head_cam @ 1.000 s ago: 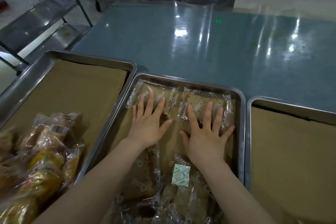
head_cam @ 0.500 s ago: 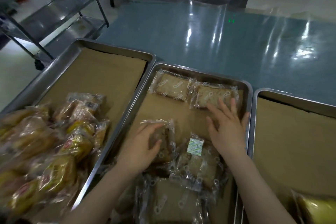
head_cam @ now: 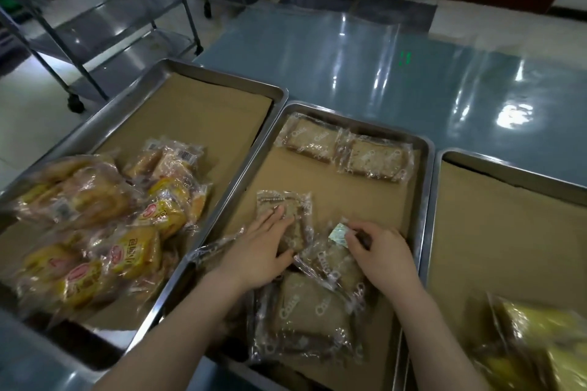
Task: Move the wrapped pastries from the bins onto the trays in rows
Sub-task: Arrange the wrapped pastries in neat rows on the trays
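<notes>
Middle tray (head_cam: 425, 168): steel, paper-lined, set between two similar trays on the blue tabletop (head_cam: 381, 57).
Far row (head_cam: 309, 138): two wrapped brown pastries lie flat, side by side, at the tray's far end, wrappers touching.
Left hand (head_cam: 260, 252): fingers laid over the third pastry (head_cam: 286, 203) at mid-tray, thumb hooked on its near edge; grip holding that pastry.
Right hand (head_cam: 378, 251): fingers curled, grip narrow, pinching the wrapper of the fourth pastry (head_cam: 330, 260), just beside the white sachet (head_cam: 339, 232) inside it.
Near pile (head_cam: 308, 314): more wrapped brown pastries, overlapping, at the tray's near end between both forearms.
Left tray (head_cam: 222, 73): yellow-wrapped buns (head_cam: 104, 216) heaped in its near half.
Right tray (head_cam: 508, 165): yellow packs (head_cam: 540, 336) at the near corner, blurred.
</notes>
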{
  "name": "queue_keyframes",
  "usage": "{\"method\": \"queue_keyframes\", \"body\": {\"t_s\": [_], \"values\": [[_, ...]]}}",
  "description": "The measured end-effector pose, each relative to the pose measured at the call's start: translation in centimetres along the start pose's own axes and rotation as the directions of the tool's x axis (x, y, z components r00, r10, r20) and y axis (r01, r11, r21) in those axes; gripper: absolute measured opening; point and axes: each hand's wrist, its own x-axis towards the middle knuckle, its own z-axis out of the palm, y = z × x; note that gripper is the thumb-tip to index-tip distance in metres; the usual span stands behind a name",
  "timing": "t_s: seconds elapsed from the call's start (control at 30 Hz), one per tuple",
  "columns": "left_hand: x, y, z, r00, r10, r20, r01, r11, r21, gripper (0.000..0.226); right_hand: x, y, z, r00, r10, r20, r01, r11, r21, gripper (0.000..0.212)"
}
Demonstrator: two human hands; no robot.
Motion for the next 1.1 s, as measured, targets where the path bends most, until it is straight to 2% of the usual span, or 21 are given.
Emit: {"method": "queue_keyframes", "body": {"t_s": [0.1, 0.17, 0.23, 0.3, 0.4, 0.47, 0.6, 0.7, 0.77, 0.83, 0.87, 0.93, 1.03, 1.1], "values": [[-0.1, 0.0, -1.4, 0.999, -0.04, 0.0, 0.039, 0.995, -0.097, 0.049, -0.9, -0.3, -0.2, 0.994, 0.066, 0.092, -0.073, 0.995, 0.069, 0.046], [0.0, 0.0, -2.0, 0.999, -0.034, 0.004, 0.035, 0.993, -0.114, 0.051, -1.0, -0.3, -0.6, 0.984, 0.097, 0.151, -0.11, 0.991, 0.079, 0.06], [0.0, 0.0, -2.1, 1.0, -0.016, 0.012, 0.017, 0.995, -0.097, 0.062, -0.8, -0.2, -1.3, 0.972, 0.143, 0.184, -0.162, 0.982, 0.094, 0.06], [0.3, -0.3, -2.1, 1.0, 0.011, 0.017, -0.01, 1.0, -0.028, 0.074, -0.6, 0.1, -2.0, 0.966, 0.178, 0.185, -0.21, 0.964, 0.165, 0.048], [1.4, -1.2, -2.9, 0.998, 0.046, 0.036, -0.05, 0.992, 0.114, 0.082, -0.4, 0.4, -3.2, 0.967, 0.218, 0.132, -0.252, 0.894, 0.371, 0.035], [2.2, -1.8, -3.4, 0.999, 0.035, 0.025, -0.038, 0.984, 0.175, 0.079, 0.0, 0.3, -4.1, 0.968, 0.244, 0.062, -0.24, 0.823, 0.515, 0.031], [3.6, -1.3, -2.9, 1.0, 0.017, -0.022, -0.009, 0.956, 0.293, 0.068, 1.4, -0.7, -5.4, 0.94, 0.267, -0.212, -0.056, 0.735, 0.676, 0.039], [4.5, -1.1, -2.1, 0.996, 0.0, -0.084, 0.025, 0.958, 0.287, 0.063, 2.6, -1.0, -5.1, 0.899, 0.193, -0.394, 0.072, 0.821, 0.567, 0.04], [4.9, -1.0, -1.7, 0.992, -0.013, -0.126, 0.046, 0.962, 0.269, 0.062, 3.1, -0.7, -4.5, 0.928, 0.138, -0.347, 0.023, 0.906, 0.422, 0.045], [5.1, -0.9, -1.5, 0.987, -0.02, -0.157, 0.063, 0.96, 0.274, 0.062, 2.9, 0.0, -3.5, 0.968, 0.116, -0.224, -0.072, 0.978, 0.197, 0.044], [5.1, -0.9, -1.4, 0.983, -0.016, -0.181, 0.068, 0.956, 0.285, 0.061, 2.6, 0.5, -2.8, 0.975, 0.117, -0.19, -0.1, 0.99, 0.099, 0.041], [5.1, -0.9, -0.9, 0.965, 0.014, -0.26, 0.062, 0.957, 0.282, 0.059, 1.9, 0.9, -1.7, 0.968, 0.089, -0.236, -0.084, 0.996, 0.029, 0.034], [5.3, -0.4, 0.0, 0.943, 0.098, -0.32, -0.021, 0.971, 0.236, 0.061, 2.2, 0.5, -1.1, 0.936, -0.102, -0.338, 0.098, 0.995, -0.028, 0.032], [5.6, -0.1, 0.5, 0.966, 0.089, -0.244, -0.031, 0.972, 0.233, 0.059, 3.4, 0.4, -0.4, 0.958, -0.182, -0.22, 0.154, 0.978, -0.138, 0.048]]}}
